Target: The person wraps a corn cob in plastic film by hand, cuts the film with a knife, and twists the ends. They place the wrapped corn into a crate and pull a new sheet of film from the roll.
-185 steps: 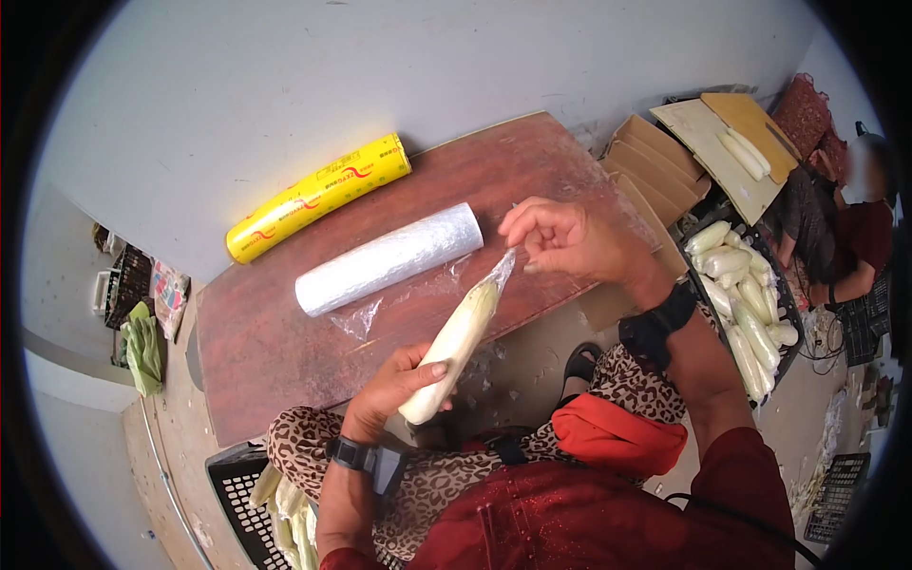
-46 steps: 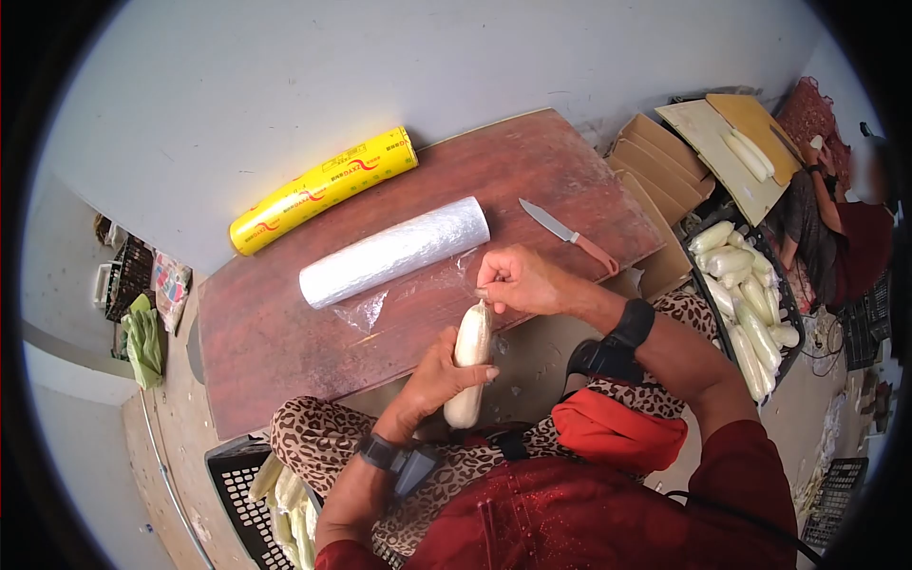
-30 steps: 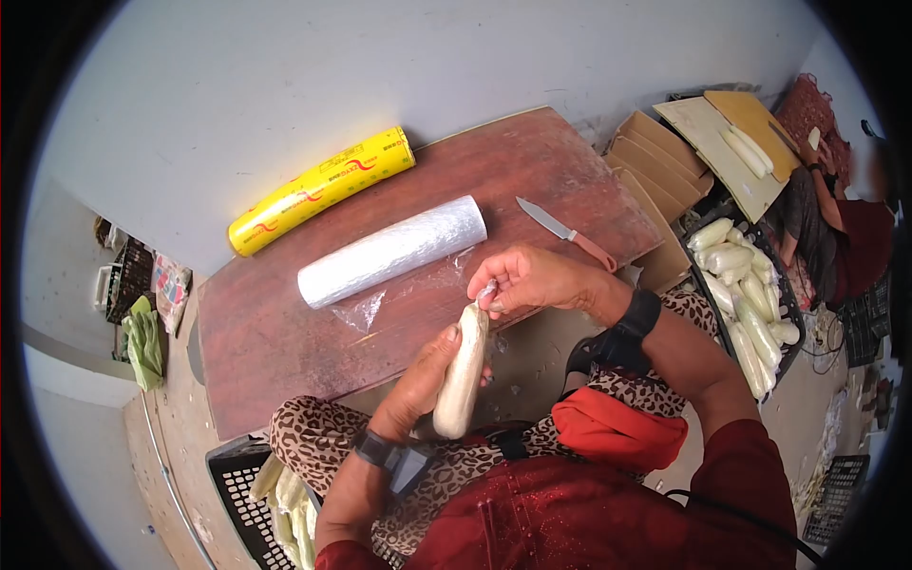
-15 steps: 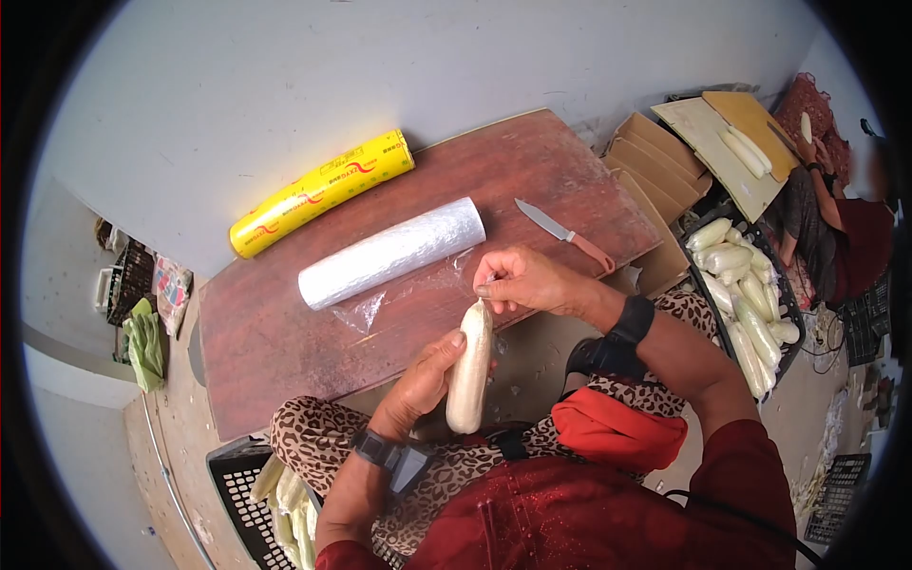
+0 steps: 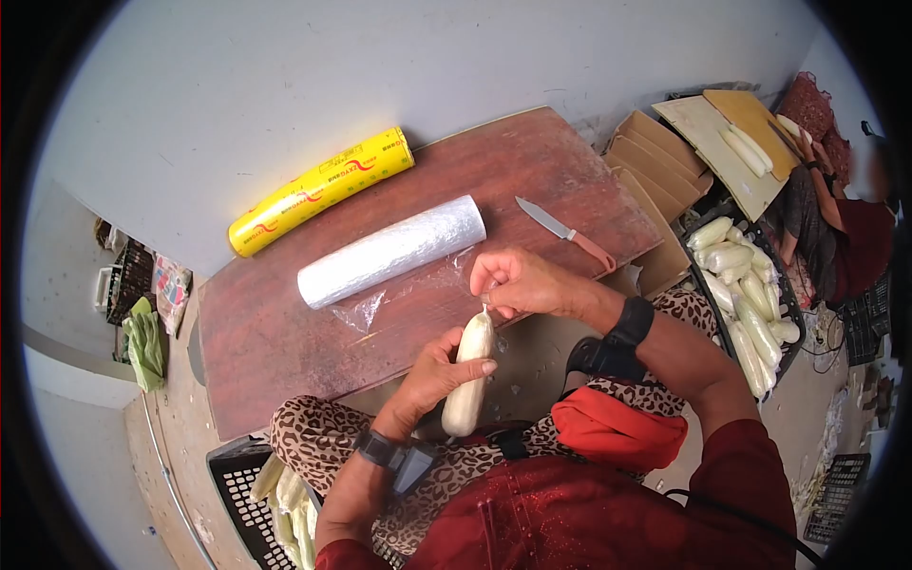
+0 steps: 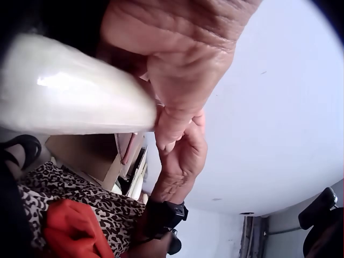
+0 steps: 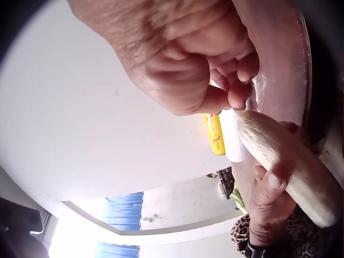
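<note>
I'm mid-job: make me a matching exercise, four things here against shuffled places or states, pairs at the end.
1. left hand
2. right hand
3. knife
4. yellow roll

A. on the table, pinkish handle
B. pinching at the tip of the pale vegetable
C. between the wall and the silvery film roll
D. holding the pale vegetable's body

Pairs: 1-D; 2-B; 3-A; 4-C

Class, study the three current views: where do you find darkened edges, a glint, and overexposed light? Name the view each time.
Head view: a black, rounded border darkens the edges; left wrist view: a small white glint on the long, pale, film-wrapped vegetable; right wrist view: light burned out to white at lower left, beside the bright blue ridged panel.
</note>
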`<state>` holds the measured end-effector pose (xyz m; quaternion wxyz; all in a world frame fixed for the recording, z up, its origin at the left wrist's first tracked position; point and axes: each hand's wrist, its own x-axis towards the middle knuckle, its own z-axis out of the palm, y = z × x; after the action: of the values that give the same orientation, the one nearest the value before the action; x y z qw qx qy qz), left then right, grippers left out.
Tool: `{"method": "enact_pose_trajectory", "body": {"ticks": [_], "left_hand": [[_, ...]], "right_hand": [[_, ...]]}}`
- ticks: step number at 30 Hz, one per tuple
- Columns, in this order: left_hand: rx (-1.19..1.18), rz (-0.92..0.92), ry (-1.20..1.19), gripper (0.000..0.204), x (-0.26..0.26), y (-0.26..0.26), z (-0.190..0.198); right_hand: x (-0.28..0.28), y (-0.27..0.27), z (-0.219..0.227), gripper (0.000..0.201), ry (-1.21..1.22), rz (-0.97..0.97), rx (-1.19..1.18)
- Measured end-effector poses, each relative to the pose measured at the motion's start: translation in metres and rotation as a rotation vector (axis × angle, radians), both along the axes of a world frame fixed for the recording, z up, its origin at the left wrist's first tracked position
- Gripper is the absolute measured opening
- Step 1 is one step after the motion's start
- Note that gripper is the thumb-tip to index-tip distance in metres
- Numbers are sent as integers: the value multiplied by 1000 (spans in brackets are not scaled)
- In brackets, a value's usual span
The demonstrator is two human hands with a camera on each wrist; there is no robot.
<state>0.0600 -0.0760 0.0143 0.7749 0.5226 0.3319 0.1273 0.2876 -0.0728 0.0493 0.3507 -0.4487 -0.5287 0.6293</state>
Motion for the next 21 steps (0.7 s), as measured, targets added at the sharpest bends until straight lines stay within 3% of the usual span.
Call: {"method": "enact_pose_trajectory", "body": {"ticks": [7, 10, 18, 21], "left_hand": [[18, -10, -13, 37, 1, 0, -5], [-36, -17, -58, 37, 0, -1, -5], [-226, 54, -173, 34, 0, 1, -3], [-44, 20, -176, 32, 0, 3, -3]], "right_hand": [[2, 0, -1, 13, 23, 120, -65], [7, -1, 1, 13, 71, 105, -160], [8, 3, 3, 15, -43, -32, -63], [9, 3, 2, 15, -59, -44, -39]]}}
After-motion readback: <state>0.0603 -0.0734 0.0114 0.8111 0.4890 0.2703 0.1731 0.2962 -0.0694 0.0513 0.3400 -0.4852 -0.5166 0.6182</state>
